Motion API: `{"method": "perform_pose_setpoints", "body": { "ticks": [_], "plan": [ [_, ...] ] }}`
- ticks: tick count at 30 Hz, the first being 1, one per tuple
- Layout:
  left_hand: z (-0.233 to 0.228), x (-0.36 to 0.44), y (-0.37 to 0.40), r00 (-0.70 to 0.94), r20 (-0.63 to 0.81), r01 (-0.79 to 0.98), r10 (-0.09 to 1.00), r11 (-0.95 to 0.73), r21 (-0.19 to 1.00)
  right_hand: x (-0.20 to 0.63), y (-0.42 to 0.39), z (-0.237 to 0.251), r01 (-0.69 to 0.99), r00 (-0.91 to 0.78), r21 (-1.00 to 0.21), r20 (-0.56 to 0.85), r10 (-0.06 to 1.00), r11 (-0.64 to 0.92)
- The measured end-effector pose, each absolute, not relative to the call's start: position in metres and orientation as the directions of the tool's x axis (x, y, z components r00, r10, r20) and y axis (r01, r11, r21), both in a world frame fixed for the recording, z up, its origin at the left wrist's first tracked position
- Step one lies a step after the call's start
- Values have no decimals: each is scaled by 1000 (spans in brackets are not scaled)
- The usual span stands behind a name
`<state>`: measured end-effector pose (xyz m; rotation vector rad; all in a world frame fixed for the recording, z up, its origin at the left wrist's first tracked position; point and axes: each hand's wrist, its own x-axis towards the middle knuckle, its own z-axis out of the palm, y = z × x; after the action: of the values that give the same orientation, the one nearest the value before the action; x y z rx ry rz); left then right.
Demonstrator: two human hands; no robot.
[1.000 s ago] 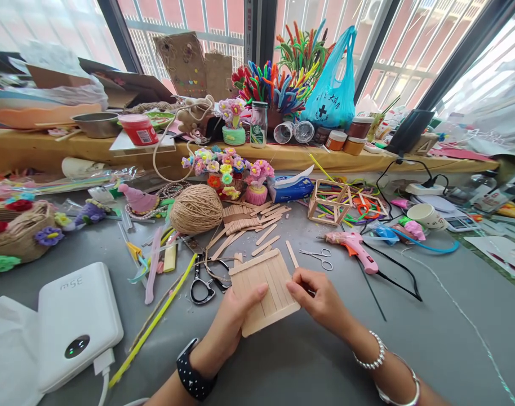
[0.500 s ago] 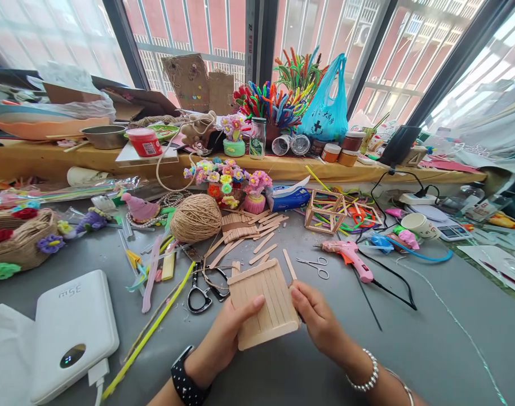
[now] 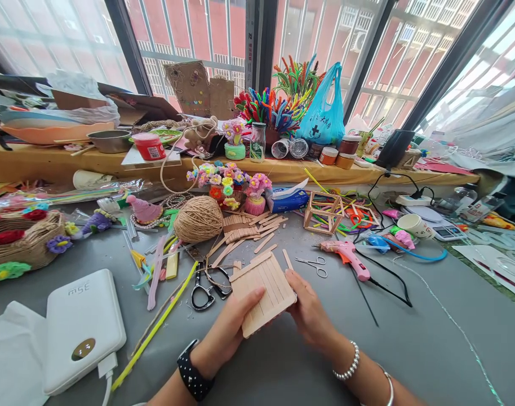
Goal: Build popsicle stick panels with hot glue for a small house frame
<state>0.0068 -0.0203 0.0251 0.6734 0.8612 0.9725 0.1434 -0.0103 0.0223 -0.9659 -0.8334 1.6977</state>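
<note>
A square panel of popsicle sticks [image 3: 271, 293], laid side by side with a cross stick along its far and near edges, is held tilted above the grey table. My left hand [image 3: 236, 313] grips its left side, thumb flat on top and fingers underneath. At its right edge is my right hand [image 3: 305, 304], closed on the edge with fingertips partly hidden behind it. One loose popsicle stick [image 3: 287, 259] shows just beyond my right hand. Black-handled scissors [image 3: 203, 296] lie left of the panel, and small silver scissors [image 3: 314, 265] lie to its right.
A pink glue gun [image 3: 348, 256] with its black cord rests at right. Beyond the panel are loose popsicle sticks [image 3: 263, 242], a twine ball [image 3: 198, 219] and a stick-frame cube [image 3: 324, 211]. A white power bank [image 3: 86, 321] lies at left, beside a yellow strip [image 3: 160, 321].
The panel has turned slightly and its near edge has risen. My right hand has shifted in against the panel's right edge. The whole view has shifted a little.
</note>
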Motion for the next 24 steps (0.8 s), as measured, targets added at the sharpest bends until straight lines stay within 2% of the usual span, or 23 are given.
{"method": "perform_pose_setpoints", "body": {
  "ticks": [3, 5, 8, 11, 14, 19, 22, 24],
  "plan": [
    [31, 9, -21, 288, -296, -425, 911, 399, 813, 156, -3, 21, -175, -249, -969, -128, 960, -174],
    [35, 10, -22, 291, -276, -436, 916, 384, 814, 164, 1, 21, -16, -279, -999, -28, 960, -34],
    [37, 11, -23, 296, -267, -436, 917, 379, 816, 170, 3, 22, 158, -295, -980, 71, 953, 122],
    [33, 10, -23, 301, -277, -437, 913, 390, 811, 171, 0, 24, 238, -296, -954, 109, 949, 184],
    [29, 8, -23, 333, -278, -446, 901, 410, 795, 172, -3, 26, 207, -328, -963, 100, 939, 175],
    [31, 8, -23, 351, -274, -472, 895, 422, 774, 173, -6, 27, 43, -392, -999, -20, 920, -4],
    [31, 7, -23, 398, -272, -472, 876, 450, 758, 164, -10, 25, -144, -336, -982, -67, 940, -121],
    [29, 8, -23, 379, -285, -472, 880, 449, 759, 155, -14, 24, -291, -301, -930, -132, 944, -223]
  ]
}}
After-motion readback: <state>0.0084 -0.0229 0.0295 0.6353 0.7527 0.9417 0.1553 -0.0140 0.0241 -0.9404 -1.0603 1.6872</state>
